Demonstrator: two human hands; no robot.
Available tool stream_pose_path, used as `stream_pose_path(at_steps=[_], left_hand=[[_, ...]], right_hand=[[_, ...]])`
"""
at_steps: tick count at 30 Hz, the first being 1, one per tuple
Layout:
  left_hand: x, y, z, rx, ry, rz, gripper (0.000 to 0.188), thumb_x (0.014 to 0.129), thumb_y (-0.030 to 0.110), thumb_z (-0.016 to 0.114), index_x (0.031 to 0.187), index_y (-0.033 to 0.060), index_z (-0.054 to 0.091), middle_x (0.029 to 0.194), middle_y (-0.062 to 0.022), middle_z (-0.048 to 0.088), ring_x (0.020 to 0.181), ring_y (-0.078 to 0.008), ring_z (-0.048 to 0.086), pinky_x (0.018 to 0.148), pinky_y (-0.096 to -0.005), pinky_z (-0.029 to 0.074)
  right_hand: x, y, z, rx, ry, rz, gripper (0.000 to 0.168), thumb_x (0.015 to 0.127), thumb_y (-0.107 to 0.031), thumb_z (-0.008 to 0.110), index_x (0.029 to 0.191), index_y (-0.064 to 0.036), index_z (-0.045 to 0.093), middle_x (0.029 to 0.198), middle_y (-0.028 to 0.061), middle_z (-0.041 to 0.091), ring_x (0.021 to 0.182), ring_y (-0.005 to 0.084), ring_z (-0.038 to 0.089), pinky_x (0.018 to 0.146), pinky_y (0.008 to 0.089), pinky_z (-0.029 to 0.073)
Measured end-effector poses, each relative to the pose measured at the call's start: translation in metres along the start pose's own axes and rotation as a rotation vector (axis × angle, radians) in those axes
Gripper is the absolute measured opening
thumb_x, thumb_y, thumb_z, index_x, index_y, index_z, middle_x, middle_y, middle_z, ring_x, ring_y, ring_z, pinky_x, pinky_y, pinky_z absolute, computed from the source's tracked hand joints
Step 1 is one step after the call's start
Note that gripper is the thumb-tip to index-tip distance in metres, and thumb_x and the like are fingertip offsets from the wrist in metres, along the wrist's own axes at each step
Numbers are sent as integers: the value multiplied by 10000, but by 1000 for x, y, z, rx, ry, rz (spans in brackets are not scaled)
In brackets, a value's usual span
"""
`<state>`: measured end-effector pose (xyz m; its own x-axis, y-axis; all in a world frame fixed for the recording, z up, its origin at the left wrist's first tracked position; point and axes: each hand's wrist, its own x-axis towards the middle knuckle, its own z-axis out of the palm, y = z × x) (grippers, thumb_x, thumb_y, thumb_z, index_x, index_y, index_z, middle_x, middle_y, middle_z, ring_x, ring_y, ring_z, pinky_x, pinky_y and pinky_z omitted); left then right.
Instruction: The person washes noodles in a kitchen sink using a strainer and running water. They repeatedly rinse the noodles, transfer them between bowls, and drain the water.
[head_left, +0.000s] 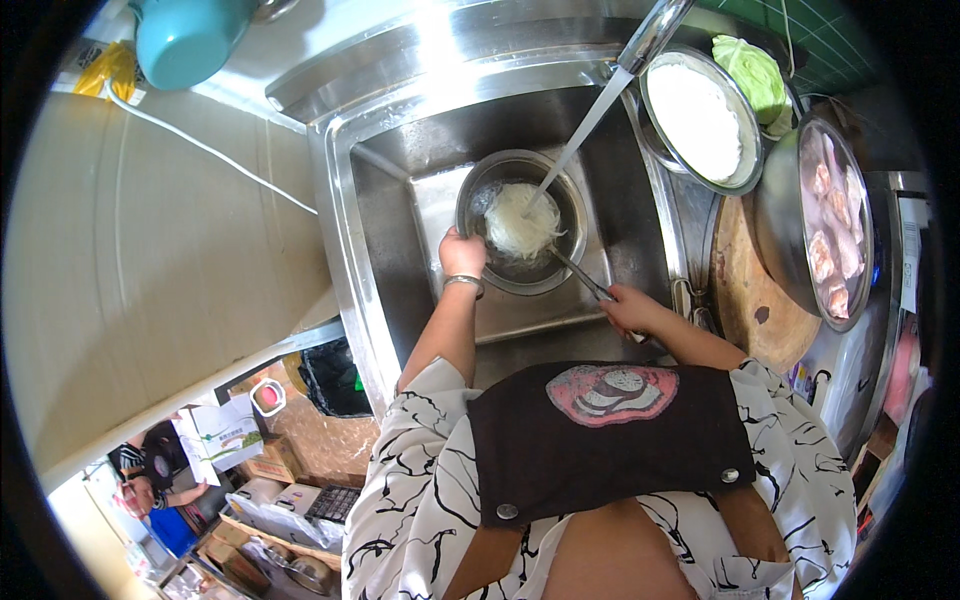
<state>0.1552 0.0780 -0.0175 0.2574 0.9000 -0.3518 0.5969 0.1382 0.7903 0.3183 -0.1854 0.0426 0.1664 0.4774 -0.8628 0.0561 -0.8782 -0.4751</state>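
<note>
A round metal bowl (576, 201) rests on the bottom of the stainless steel sink (517, 311). In it lies a clump of thin white strands (521, 219), which look like noodles, in water. My left hand (462, 253) grips the bowl's near left rim. My right hand (631, 309) holds the metal handle (583, 276) of a utensil that slants into the bowl; its head is hidden among the strands. From the faucet (654, 37) a stream of water (583, 133) falls onto the clump.
Right of the sink stand a bowl of white contents (694, 124), a green cabbage (752, 75), a metal bowl of raw meat pieces (834, 217) and a round wooden chopping board (750, 289). A white cord (214, 156) crosses the left counter (187, 225). Another person (154, 465) is lower left.
</note>
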Motion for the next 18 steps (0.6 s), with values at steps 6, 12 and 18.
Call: stream_pose_path(at_steps=[6,12,18], left_hand=[[-6,8,-1,16,-34,-4,167,734,82,538,857,-5,608,759,-204,641,703,-332,626,695,-371,474],[0,-7,2,-2,-33,-11,154,729,70,543,849,-3,605,746,-187,644,666,-301,622,669,-355,471],[9,-10,5,-29,-42,-13,156,723,80,555,843,-4,609,743,-189,644,673,-319,621,678,-366,473]], right_hand=[[27,0,-1,-20,-79,111,259,906,-226,492,849,26,517,569,95,530,423,198,532,396,367,434],[9,-2,8,69,-19,27,204,919,-192,470,836,-7,480,562,68,494,392,171,487,362,330,393],[-16,-1,9,35,80,-42,164,914,-165,479,856,-13,494,547,57,488,396,165,485,368,334,374]])
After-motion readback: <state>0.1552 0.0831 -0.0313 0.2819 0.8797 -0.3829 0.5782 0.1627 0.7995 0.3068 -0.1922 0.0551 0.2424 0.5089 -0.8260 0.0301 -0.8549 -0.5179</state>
